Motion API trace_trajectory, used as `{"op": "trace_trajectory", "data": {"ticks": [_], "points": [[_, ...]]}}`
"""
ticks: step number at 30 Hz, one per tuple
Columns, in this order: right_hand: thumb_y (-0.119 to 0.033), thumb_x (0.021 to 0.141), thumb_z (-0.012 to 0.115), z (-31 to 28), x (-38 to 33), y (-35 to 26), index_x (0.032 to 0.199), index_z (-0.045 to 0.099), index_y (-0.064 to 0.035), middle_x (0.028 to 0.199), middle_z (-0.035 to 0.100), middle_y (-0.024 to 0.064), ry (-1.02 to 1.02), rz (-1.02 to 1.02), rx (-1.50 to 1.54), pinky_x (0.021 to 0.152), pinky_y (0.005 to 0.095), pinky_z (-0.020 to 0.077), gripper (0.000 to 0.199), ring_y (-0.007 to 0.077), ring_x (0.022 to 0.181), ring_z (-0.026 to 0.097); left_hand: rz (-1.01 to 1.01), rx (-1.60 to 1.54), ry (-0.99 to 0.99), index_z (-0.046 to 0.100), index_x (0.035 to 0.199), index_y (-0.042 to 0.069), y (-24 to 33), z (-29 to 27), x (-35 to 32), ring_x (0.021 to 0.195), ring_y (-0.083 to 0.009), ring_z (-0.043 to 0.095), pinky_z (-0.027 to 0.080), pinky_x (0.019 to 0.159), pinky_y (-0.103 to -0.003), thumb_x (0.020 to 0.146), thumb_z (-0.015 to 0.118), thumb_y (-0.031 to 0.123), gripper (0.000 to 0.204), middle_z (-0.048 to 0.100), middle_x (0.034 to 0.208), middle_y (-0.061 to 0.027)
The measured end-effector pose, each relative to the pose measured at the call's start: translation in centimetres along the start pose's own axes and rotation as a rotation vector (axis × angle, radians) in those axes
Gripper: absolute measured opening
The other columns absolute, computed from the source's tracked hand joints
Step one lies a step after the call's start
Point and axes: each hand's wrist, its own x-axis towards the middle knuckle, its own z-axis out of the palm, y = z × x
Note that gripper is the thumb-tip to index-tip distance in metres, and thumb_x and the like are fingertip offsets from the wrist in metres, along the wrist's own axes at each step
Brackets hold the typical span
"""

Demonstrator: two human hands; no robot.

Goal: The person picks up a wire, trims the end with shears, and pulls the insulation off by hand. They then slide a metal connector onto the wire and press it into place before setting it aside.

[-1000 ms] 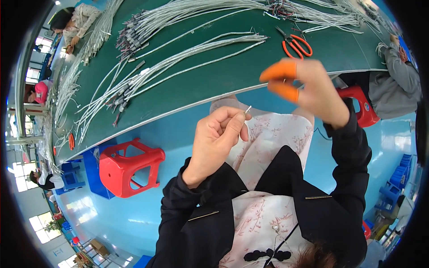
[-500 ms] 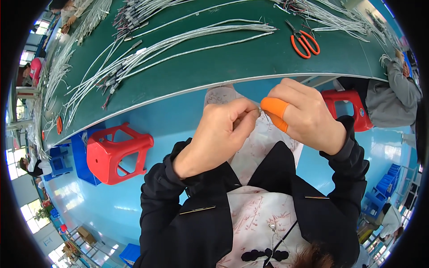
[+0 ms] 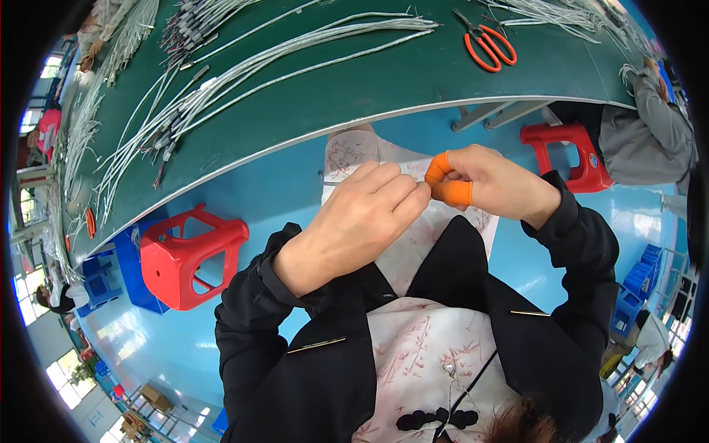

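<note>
My left hand (image 3: 358, 221) is closed, knuckles up, with its fingers curled over. My right hand (image 3: 498, 183) pinches with thumb and forefinger, both in orange finger cots (image 3: 452, 193). The fingertips of the two hands meet above my lap, and whatever sits between them is too small and hidden to make out. Just past my left knuckles shows a thin grey strip (image 3: 329, 183), perhaps a cable end. On the green table (image 3: 295, 103) ahead lie a bundle of grey-white cables (image 3: 273, 55) with dark connectors and orange-handled cutters (image 3: 487, 46), apart from my hands.
The table's pale edge (image 3: 284, 146) runs just beyond my hands. More cables (image 3: 550, 18) lie at the far right and left. Red stools stand at left (image 3: 181, 269) and right (image 3: 580, 159). A person in a grey sleeve (image 3: 642, 140) sits at the right.
My left hand has turned over so its knuckles face up. The right hand has rotated, now showing thumb and forefinger pinched. The view has shifted, with the table sitting higher.
</note>
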Motion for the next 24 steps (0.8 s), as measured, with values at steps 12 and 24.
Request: {"op": "trace_trajectory", "data": {"ticks": [12, 24], "points": [[-0.010, 0.089, 0.051, 2.8, -0.8, 3.2, 0.095, 0.053, 0.0019, 0.069, 0.044, 0.0020, -0.197, 0.169, 0.995, 0.054, 0.0231, 0.0315, 0.013, 0.0109, 0.059, 0.041, -0.020, -0.311, 0.160, 0.064, 0.089, 0.002, -0.6, 0.7, -0.7, 0.069, -0.0244, 0.053, 0.044, 0.062, -0.031, 0.066, 0.065, -0.007, 0.025, 0.059, 0.083, -0.0072], [-0.013, 0.091, 0.050, 5.1, -1.1, 4.6, 0.097, 0.051, 0.0007, 0.073, 0.042, 0.0024, -0.210, 0.095, 1.371, 0.053, 0.0245, 0.0314, 0.015, 0.0113, 0.059, 0.039, -0.158, -0.489, 0.231, 0.064, 0.088, 0.003, -0.1, 1.3, -1.2, 0.071, -0.0228, 0.056, 0.045, 0.064, -0.030, 0.072, 0.066, -0.007, 0.018, 0.062, 0.079, -0.0081]]}}
